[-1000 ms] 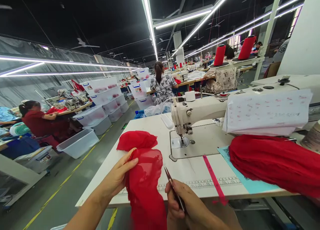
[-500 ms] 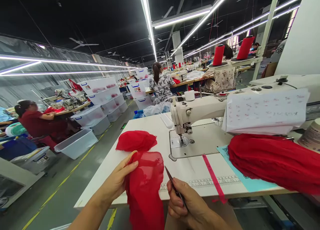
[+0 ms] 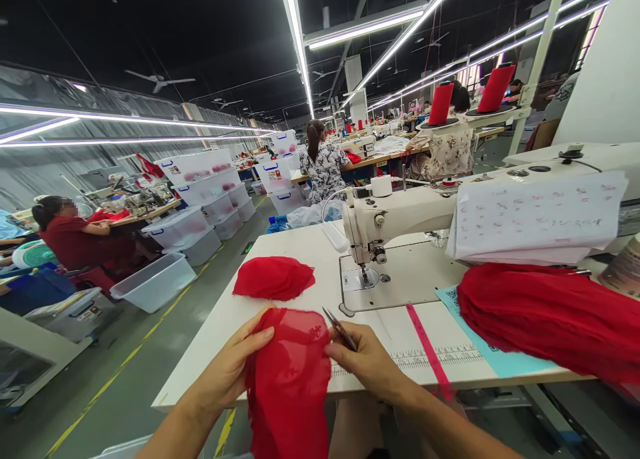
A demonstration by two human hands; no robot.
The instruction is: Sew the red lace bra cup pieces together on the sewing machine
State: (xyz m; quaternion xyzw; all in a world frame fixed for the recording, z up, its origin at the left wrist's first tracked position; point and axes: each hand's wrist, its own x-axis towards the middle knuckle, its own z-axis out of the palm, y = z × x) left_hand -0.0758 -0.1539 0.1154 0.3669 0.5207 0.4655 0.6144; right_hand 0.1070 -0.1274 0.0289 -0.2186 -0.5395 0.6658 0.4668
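Observation:
My left hand [image 3: 245, 352] pinches the upper left side of a sheer red fabric piece [image 3: 293, 386], which hangs down over the table's front edge. At the fabric's right edge is my right hand [image 3: 363, 356], with small dark thread snips [image 3: 341, 329] held in it, their points up and to the left. The thumb and fingertips of that hand meet the fabric's edge; how firmly they grip it I cannot tell. Just beyond, a folded red fabric piece [image 3: 274, 278] lies on the white table [image 3: 210, 339].
A sewing machine [image 3: 400, 219] stands behind my hands, with its needle over the plate. Right of it, a red fabric bundle [image 3: 530, 312] lies on a light-blue sheet [image 3: 493, 352]. A pink tape strip [image 3: 427, 346] crosses the printed ruler. Plastic bins [image 3: 155, 282] and co-workers are farther back.
My right hand has moved up and left to the fabric's edge, and the snips have turned within its fingers. My left hand keeps its hold, shifted slightly.

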